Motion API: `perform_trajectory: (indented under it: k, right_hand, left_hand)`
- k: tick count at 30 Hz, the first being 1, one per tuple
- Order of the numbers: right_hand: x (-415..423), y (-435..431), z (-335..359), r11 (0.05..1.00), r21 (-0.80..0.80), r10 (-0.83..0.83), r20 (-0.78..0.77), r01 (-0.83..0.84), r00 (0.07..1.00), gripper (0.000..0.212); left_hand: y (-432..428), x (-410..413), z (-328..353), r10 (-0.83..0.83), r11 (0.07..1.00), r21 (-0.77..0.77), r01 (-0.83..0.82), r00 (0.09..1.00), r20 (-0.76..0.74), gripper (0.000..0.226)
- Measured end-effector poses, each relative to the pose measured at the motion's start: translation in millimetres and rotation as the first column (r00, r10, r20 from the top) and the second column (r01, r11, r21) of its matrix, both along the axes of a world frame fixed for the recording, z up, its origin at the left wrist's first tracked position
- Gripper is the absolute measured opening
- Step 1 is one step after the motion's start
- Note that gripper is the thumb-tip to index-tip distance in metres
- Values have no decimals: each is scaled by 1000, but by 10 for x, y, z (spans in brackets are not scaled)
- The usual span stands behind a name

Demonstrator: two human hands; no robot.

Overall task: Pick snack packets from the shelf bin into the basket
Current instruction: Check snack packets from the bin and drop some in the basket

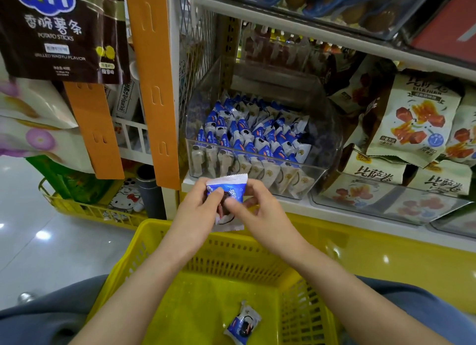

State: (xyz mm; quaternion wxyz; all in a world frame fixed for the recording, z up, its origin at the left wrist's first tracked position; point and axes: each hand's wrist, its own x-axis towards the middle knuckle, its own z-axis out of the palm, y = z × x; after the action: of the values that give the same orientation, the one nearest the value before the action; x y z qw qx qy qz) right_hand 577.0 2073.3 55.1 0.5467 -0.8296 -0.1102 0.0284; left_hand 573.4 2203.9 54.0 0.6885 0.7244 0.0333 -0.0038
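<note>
Left hand (199, 208) and right hand (262, 211) pinch a blue snack packet (228, 189) above the basket (154, 231); best lowered past the rim before release.

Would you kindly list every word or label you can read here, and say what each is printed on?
"香脆薯条": brown hanging bag, top left.
"POTATO STICKS": same bag.
"GRILLED WAGYU FLAVOR": same bag, lower.
"比萨卷": beige bags right of the clear bin.
Too blurred to read: the held packet, the bin's packets, the loose packet in the basket.
</note>
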Motion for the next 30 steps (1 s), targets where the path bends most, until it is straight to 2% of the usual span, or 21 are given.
perform_trajectory:
  k: [1, 3, 5, 8, 12, 16, 20, 24, 26, 30]
  right_hand:
    - [26, -22, 32, 999, 44, -12, -15, 13, 1000, 10]
    - [49, -65, 57, 994, 92, -55, -4, 55, 998, 17]
    - [38, -77, 65, 994, 97, -60, 36, 56, 998, 16]
    - [5, -74, 58, 999, 17, -31, 150, 29, 988, 14]
    - [7, -85, 34, 991, -93, -73, 258, 100, 963, 11]
    - [1, -51, 45, 997, 17, -74, 27, 74, 997, 5]
    - [-3, -10, 23, 998, 57, 45, -204, -34, 978, 17]
    - [10, -2, 84, 977, 212, 18, -222, 30, 975, 18]
    - [27, -26, 114, 950, 299, -15, -230, 85, 973, 14]
    - [22, -37, 152, 943, 304, -78, -190, 134, 979, 13]
  left_hand:
    - [5, -5, 5, -11, 1000, -7, 11, 1000, -1, 16]
    - [-5, -29, 12, -43, 998, -51, 42, 999, -20, 14]
    - [-12, -49, 5, -68, 996, -65, 66, 997, -27, 17]
    - [-1, -38, 26, -59, 994, -101, 52, 996, -70, 21]
    - [-7, -24, 25, -80, 984, -173, 51, 983, -167, 22]
    - [-27, -32, 10, 20, 972, -226, -59, 985, -169, 23]
    - [30, 13, 15, 147, 964, -199, -174, 979, -142, 29]
    - [29, -2, 73, 110, 971, -200, -133, 987, -120, 28]
    - [16, -12, 95, 63, 985, -153, -77, 993, -98, 26]
    - [15, -21, 108, 6, 998, -58, -7, 1000, -13, 28]
